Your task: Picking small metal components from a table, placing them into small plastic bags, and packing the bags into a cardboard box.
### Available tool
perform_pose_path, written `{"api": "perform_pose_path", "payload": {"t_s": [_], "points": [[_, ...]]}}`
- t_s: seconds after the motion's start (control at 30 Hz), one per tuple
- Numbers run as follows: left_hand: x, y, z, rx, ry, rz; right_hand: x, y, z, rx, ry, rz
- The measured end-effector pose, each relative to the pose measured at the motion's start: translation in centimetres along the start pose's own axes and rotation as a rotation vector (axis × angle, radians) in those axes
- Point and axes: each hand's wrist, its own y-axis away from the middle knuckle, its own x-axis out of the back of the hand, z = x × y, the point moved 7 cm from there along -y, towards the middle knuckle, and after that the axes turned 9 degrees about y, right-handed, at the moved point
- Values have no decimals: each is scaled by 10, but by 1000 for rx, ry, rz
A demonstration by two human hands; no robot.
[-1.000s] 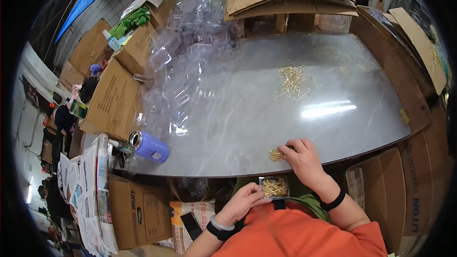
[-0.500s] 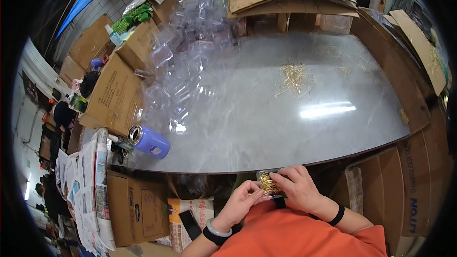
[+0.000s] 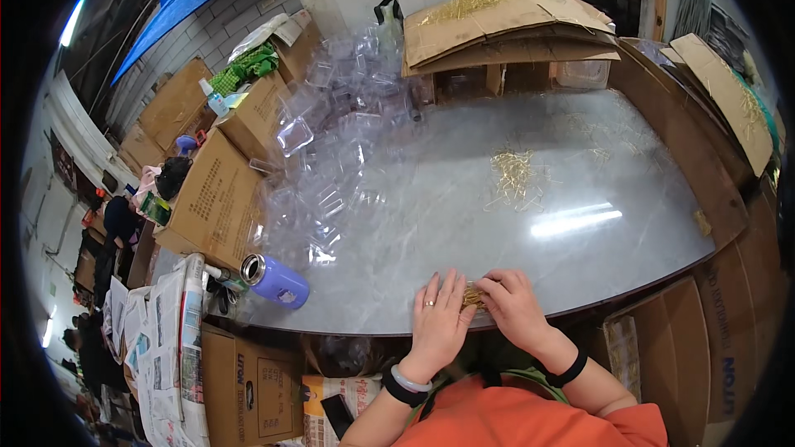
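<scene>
At the near edge of the grey table (image 3: 397, 281), both my hands are close together around a bundle of gold wire pieces (image 3: 473, 296). The pieces look like thin bent hooks or pins, and the clear box around them is mostly hidden. My left hand (image 3: 441, 320) lies at the bundle's left, fingers stretched out and thumb toward it. Curled over the right side, my right hand (image 3: 511, 306) grips the bundle between thumb and fingers. Farther up the table is a loose pile of similar gold wire pieces (image 3: 515, 178).
Clear plastic boxes (image 3: 331, 128) are heaped on the left of the table. Near its left edge a purple bottle (image 3: 277, 283) stands uncapped. Cardboard (image 3: 509, 25) carrying more gold wire lies at the back. A cardboard wall (image 3: 687, 161) borders the right side.
My hands and the gold wire pieces have moved from in front of my body up to the table edge. My left hand's fingers have straightened out. The view has tilted upward.
</scene>
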Motion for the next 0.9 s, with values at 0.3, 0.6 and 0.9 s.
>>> {"api": "perform_pose_path", "payload": {"t_s": [0.3, 0.6, 0.9], "points": [[-13, 11, 8, 3, 232, 118, 10, 33, -6, -121, 89, -64], [-12, 9, 11, 3, 169, 111, 8, 22, -5, -67, 148, -328], [-10, 5, 8, 6, 156, 85, 8, 19, -1, -98, 100, -232]]}}
